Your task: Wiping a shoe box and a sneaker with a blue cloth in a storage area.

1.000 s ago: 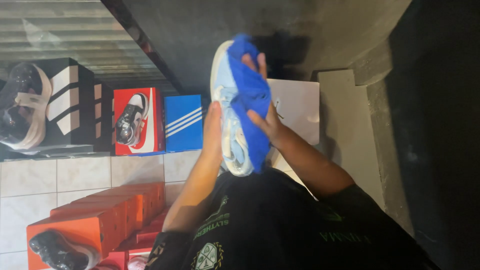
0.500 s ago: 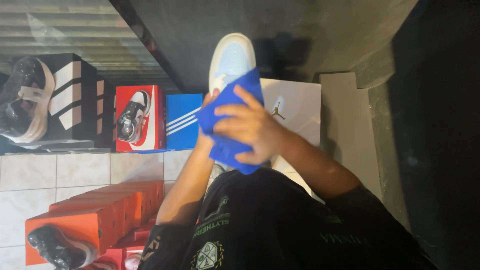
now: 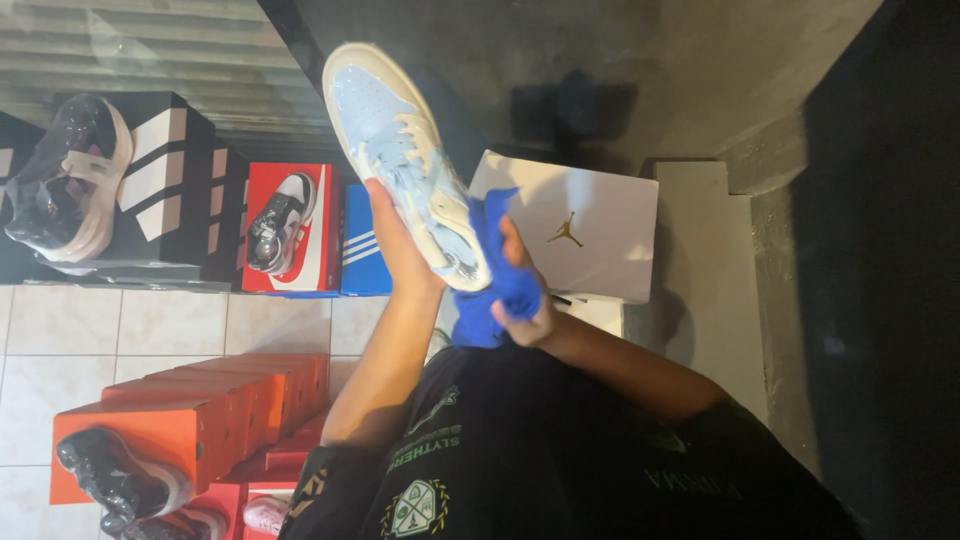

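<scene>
Wiping has moved down: blue cloth (image 3: 497, 275), over the toe half a sec ago, is now bunched in the right hand (image 3: 525, 300) at the heel end, center frame. Left hand (image 3: 400, 240) grips the light-blue sneaker (image 3: 400, 150) from below, toe to upper left, so toe looks done and heel is being worked, white shoebox (image 3: 590, 225) behind.

- I'm seeing a white tiled floor (image 3: 150, 330) carrying pretty much everything here.
- A row of orange shoe boxes (image 3: 215, 405) sits on it, with a dark sneaker (image 3: 115, 480) leaning at the front box.
- Black, red and blue boxes (image 3: 260, 225) are lined up further back.
</scene>
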